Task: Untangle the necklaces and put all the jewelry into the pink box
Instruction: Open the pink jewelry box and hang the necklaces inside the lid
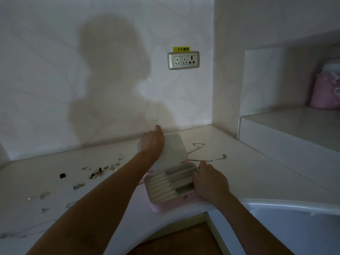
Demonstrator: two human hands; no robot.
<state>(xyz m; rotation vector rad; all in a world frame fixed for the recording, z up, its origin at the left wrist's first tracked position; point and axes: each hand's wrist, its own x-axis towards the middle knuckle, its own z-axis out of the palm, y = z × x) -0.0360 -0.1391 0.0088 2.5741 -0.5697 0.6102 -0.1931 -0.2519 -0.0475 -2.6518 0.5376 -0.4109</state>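
Open pink box [156, 208], standing near the front edge of the white countertop [248, 172], its ring rolls and compartments facing up. The lid [176, 150] is tilting back toward the wall.

Left hand [152, 140]: reaching across to the lid's upper left corner and lying against it, back of the hand toward the viewer. The fingers are hiding behind the lid, so whether they are gripping it cannot be told.

Right hand [209, 181]: grasping the box at its right wall, fingers curling over the rim.

Necklaces [207, 160]: lying on the countertop just behind the right hand and to the right of the lid, one chain running sideways, a second chain [198, 144] looping farther back.

Small jewelry pieces [95, 173]: lying scattered well to the left of the box, beyond the left forearm, with a black item [62, 175] among them.
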